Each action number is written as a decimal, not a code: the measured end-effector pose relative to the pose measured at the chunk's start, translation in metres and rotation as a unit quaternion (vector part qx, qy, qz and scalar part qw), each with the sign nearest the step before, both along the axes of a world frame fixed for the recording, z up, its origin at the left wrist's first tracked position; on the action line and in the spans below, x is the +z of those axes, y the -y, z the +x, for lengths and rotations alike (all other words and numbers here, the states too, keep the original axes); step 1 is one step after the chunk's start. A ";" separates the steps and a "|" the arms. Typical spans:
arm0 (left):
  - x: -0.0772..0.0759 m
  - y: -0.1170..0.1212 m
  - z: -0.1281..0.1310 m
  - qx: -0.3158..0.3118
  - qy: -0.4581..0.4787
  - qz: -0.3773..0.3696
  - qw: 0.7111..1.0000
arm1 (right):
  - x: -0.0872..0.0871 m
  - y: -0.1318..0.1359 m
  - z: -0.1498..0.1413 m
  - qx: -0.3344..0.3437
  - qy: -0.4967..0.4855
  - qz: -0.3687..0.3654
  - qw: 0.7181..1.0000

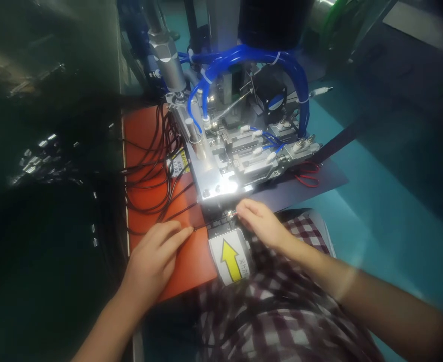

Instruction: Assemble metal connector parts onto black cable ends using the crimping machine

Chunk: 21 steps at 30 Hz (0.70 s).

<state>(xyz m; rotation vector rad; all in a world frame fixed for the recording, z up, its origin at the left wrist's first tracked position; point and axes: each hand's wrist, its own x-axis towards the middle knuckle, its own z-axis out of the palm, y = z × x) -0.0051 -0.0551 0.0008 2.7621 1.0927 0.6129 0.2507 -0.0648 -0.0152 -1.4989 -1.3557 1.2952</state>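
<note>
My left hand (155, 256) is over the orange-red board, its thumb and fingers closed on a thin black cable (202, 229) that runs right toward the front of the machine. My right hand (261, 221) is pinched at the machine's front edge. A small shiny piece (230, 214) shows at its fingertips, too small to name. Between the hands sits a grey block with a white label and yellow arrow (229, 256). Just beyond stands the metal pneumatic fixture (214, 176), its front plate lit brightly.
Several black cables (157, 186) lie looped across the orange-red board (191, 271). Blue air hoses (240, 55) arch over the fixture, and a metal cylinder (171, 65) stands at its back left. A red wire (308, 176) lies at the right. Shiny-ended cables (36, 156) pile up on the left.
</note>
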 end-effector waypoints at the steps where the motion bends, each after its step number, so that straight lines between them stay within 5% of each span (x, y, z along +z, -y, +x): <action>1: 0.000 0.000 0.000 -0.001 0.002 0.002 1.000 | 0.004 0.003 0.002 -0.013 0.033 0.028 0.999; 3: 0.001 0.000 0.001 -0.002 0.005 0.004 1.000 | 0.013 0.009 0.004 -0.008 0.105 0.141 0.984; 7: 0.001 -0.001 0.001 -0.005 0.012 0.004 1.000 | 0.029 0.021 0.001 0.146 0.215 0.299 0.918; 14: 0.001 0.001 0.001 -0.005 -0.009 0.026 1.000 | 0.035 0.016 -0.009 0.182 0.385 0.325 0.844; 21: 0.005 0.001 0.002 -0.007 -0.025 0.026 0.999 | 0.035 0.014 -0.018 0.199 0.363 0.360 0.836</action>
